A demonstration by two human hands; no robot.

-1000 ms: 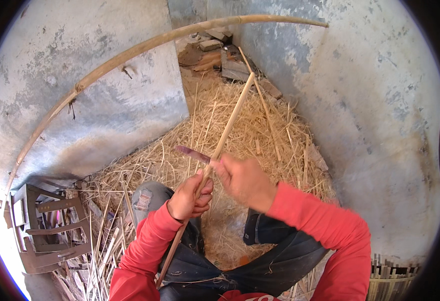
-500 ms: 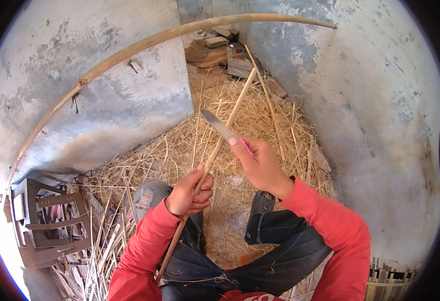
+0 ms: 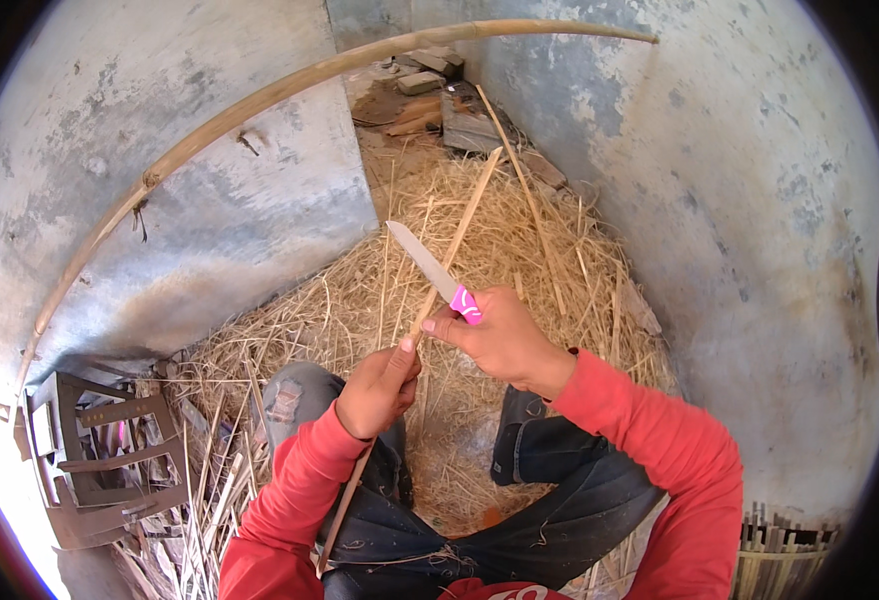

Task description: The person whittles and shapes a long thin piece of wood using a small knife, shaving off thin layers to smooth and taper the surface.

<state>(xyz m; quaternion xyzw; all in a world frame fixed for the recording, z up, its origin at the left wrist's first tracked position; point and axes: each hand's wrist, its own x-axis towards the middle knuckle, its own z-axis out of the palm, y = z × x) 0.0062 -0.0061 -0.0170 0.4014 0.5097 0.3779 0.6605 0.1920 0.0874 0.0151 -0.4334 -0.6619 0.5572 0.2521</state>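
Note:
My left hand (image 3: 377, 392) is closed around a long bamboo strip (image 3: 475, 200), its thumb lying along the top. The strip slants from beside my thigh up over the straw, with its far end pointing away from me. In my right hand (image 3: 511, 342) is a knife (image 3: 423, 258) with a pink handle and a pale blade, gripped by the handle. The blade points to the far left and crosses over the strip. My right thumb and fingertips are at the strip, just beyond my left thumb. Parts of both hands' fingers are hidden.
Loose shavings (image 3: 549, 250) cover the floor around my legs. Bricks and wood scraps (image 3: 424, 82) lie in the far corner. A bent bamboo pole (image 3: 289, 85) arches in front of the walls. At the left stands a broken wooden frame (image 3: 124, 460) beside split strips (image 3: 221, 490).
My right hand has come nearer to my left, its thumb now at the strip. The knife has turned to show its broad side and pink handle. The strip has turned, showing a flatter face.

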